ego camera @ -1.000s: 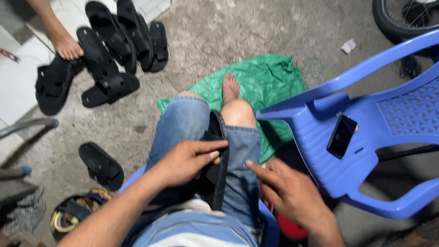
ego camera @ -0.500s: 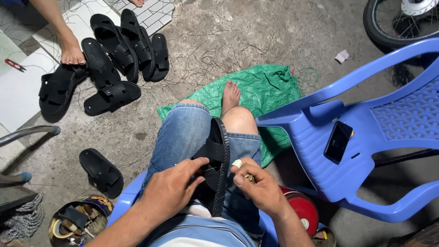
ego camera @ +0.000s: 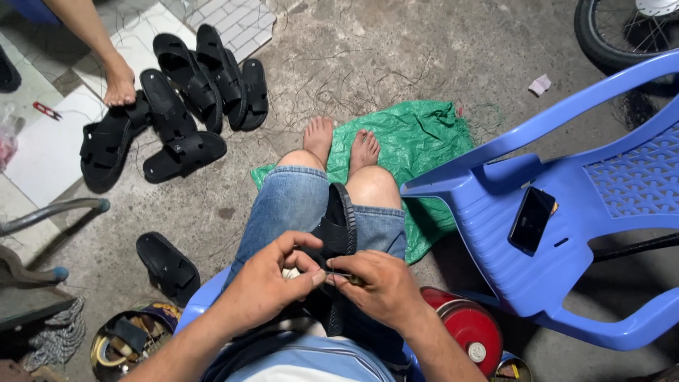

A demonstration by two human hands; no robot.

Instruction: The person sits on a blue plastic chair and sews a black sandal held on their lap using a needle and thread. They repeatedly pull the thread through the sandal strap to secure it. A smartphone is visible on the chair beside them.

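Note:
A black sandal [ego camera: 340, 228] lies on edge between my knees, resting on my denim shorts. My left hand [ego camera: 272, 281] pinches the sandal's near part, fingers curled around its strap. My right hand [ego camera: 378, 284] meets it from the right, thumb and forefinger shut on a thin needle-like tool [ego camera: 338, 274] pushed against the sandal. Both hands touch each other over the sandal. My bare feet rest at the edge of a green plastic sheet [ego camera: 417, 145].
A blue plastic chair [ego camera: 601, 212] with a black phone [ego camera: 532, 219] on its seat stands at the right. Several black sandals [ego camera: 191, 92] lie at upper left, where another person's foot [ego camera: 119, 85] stands. One loose sandal [ego camera: 167, 265], a red tin [ego camera: 470, 329], a tin of scraps [ego camera: 127, 343].
Both hands have come together over the sandal; my right hand moved in from the right and now pinches the thin tool against it. The camera tilted down, showing both feet.

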